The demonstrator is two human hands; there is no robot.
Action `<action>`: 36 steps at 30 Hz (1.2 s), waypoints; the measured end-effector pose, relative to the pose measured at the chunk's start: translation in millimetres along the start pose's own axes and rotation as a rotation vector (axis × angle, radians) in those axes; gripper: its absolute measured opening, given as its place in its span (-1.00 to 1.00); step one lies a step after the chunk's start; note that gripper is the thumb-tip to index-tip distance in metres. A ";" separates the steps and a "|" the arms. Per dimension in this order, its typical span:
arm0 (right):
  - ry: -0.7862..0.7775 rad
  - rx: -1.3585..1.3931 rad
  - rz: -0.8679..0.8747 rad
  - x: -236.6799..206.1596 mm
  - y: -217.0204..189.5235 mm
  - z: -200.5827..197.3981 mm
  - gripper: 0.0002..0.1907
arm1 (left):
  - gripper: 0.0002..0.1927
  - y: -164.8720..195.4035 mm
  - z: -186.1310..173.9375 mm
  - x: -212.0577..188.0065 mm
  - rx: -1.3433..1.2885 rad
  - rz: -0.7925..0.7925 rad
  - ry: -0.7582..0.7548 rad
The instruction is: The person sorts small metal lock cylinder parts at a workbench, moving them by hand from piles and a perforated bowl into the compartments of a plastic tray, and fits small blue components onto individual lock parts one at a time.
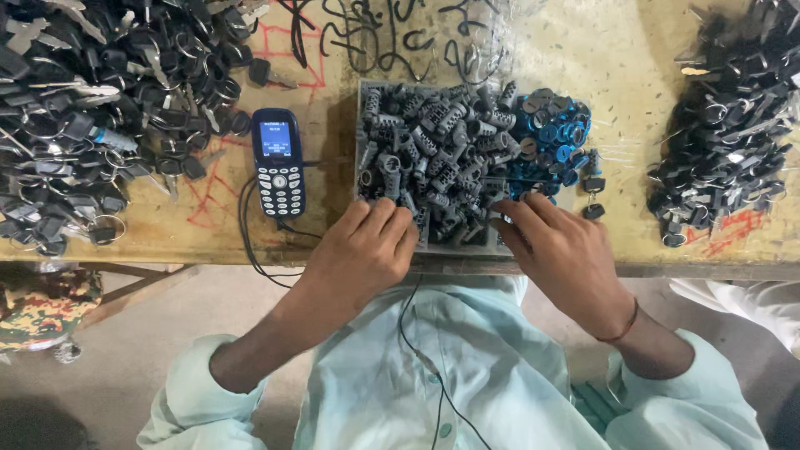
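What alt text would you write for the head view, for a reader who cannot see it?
Seen from above, a person's left hand and right hand pick at grey cylinders heaped in a tray on a table. Blue rings fill the tray's right side, a phone lies to its left, and key piles flank both.

Bench (583,58): yellowish top, worn, with red and black scribbles. Far left, a large heap of black-headed keys (92,108) on rings. Far right, a smaller key heap (733,125). A dark blue keypad phone (277,162) lies face up, screen lit, just left of the tray; a black cable (250,242) runs from it over the bench edge. Blue rings (554,125) piled at the tray's right end.
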State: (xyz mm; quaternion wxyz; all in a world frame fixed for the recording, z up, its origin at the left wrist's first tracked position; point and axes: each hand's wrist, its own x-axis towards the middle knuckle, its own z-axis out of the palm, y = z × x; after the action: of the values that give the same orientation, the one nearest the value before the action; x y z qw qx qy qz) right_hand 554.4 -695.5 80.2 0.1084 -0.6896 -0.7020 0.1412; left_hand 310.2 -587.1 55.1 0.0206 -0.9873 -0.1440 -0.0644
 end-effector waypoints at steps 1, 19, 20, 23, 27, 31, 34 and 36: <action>-0.016 -0.018 0.010 -0.1 -0.2 3.3 -0.85 | -0.81 1.1 0.4 0.7 0.009 -0.007 0.014; -0.167 0.019 -0.043 8.0 -5.0 24.7 -0.81 | -0.83 12.1 -2.1 26.3 -0.203 -0.188 0.341; -0.165 0.019 -0.056 7.9 -6.4 25.7 -0.82 | -0.80 12.7 -1.7 26.1 -0.225 -0.194 0.339; -0.142 0.042 -0.047 6.2 -11.5 29.5 -0.85 | -0.74 11.1 -3.7 22.5 -0.287 -0.209 0.337; -0.094 0.044 0.076 3.3 -17.6 36.7 -0.81 | -0.72 -2.2 -10.2 15.7 -0.359 -0.281 0.381; -0.070 -0.009 0.110 5.2 -23.3 37.1 -0.78 | -0.73 -26.3 -14.4 13.5 -0.390 -0.397 0.444; -0.121 0.049 0.148 8.4 -25.6 24.7 -0.80 | -0.73 -42.4 -14.8 20.1 -0.416 -0.366 0.418; -0.098 0.193 0.157 7.9 -22.9 8.6 -0.81 | -0.72 -49.9 -14.9 26.1 -0.420 -0.323 0.379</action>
State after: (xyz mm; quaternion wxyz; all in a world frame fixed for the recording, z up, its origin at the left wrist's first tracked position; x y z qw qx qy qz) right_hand 529.8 -688.3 79.8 0.1286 -0.7210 -0.6335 0.2498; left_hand 318.9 -532.8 74.5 -0.1675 -0.9047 -0.2760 -0.2779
